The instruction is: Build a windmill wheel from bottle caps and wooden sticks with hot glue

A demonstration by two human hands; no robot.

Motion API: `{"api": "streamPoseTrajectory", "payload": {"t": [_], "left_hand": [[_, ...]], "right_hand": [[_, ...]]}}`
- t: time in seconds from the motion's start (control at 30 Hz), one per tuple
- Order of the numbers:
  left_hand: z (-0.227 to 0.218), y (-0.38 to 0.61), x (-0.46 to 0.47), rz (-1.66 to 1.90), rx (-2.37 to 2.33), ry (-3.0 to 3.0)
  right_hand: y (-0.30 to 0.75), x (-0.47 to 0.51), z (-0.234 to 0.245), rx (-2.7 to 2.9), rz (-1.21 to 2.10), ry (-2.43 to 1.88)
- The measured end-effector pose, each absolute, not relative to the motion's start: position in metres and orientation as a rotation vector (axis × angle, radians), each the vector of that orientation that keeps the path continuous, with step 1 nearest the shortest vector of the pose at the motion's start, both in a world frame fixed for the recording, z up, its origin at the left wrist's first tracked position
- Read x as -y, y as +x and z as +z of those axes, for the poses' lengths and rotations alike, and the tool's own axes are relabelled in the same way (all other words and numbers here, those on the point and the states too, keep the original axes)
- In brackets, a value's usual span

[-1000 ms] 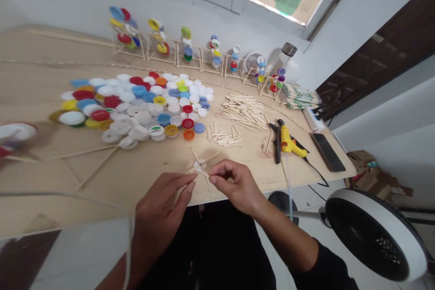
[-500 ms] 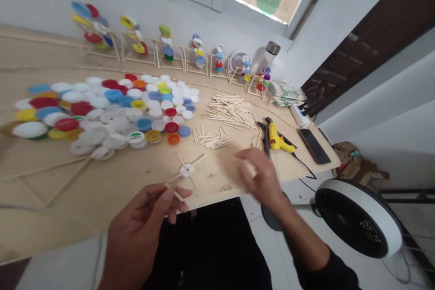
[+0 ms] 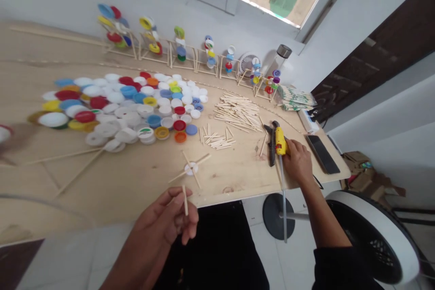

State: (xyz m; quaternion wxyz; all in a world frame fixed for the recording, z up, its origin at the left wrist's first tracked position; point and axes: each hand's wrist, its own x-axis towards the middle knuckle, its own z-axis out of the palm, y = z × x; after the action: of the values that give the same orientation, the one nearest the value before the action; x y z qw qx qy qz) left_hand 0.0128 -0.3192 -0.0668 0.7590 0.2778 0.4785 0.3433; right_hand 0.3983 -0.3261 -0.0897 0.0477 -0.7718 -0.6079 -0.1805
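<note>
Compared with half a second ago, the right hand is sitting farther right: it is no longer blurring over bare wood but is covering the handle of the yellow glue gun. Its fingers are wrapping round that handle; their tips are hiding from view, so how firmly they are pressing I cannot tell. Nor can I tell whether the gun is resting on the table or lifting slightly. A clear glue rod is trailing from its rear, past the table edge.

The left hand is staying at the front edge, thumb and forefinger clamping a short stick. The stick is pointing more directly away from the body than before, when it was slanting.

The white cap, with longer sticks radiating from it, is lying just beyond the left hand, neither hand touching it. The short-stick pile is lying between it and the gun, toward the back.

Reading: the change is apparently pairing part and tool, one per hand, so the work seems to be passing from handling sticks to handling glue. No fresh glue is showing on the held stick.
</note>
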Motion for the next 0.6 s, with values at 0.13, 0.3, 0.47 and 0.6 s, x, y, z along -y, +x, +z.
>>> {"api": "streamPoseTrajectory", "payload": {"t": [0.13,0.3,0.47,0.6], "left_hand": [[-0.069,0.012,0.320,0.745,-1.064,0.593],[-0.070,0.013,0.321,0.765,-1.060,0.604],[-0.067,0.010,0.319,0.766,-1.003,0.578],[-0.069,0.006,0.316,0.783,-0.963,0.578]], "right_hand": [[0.407,0.318,-0.086,1.901,-0.516,-2.274],[0.426,0.314,-0.075,1.900,-0.238,-2.155],[0.426,0.309,-0.058,1.311,0.265,-1.964],[0.383,0.312,-0.041,0.971,0.547,-1.592]]}}
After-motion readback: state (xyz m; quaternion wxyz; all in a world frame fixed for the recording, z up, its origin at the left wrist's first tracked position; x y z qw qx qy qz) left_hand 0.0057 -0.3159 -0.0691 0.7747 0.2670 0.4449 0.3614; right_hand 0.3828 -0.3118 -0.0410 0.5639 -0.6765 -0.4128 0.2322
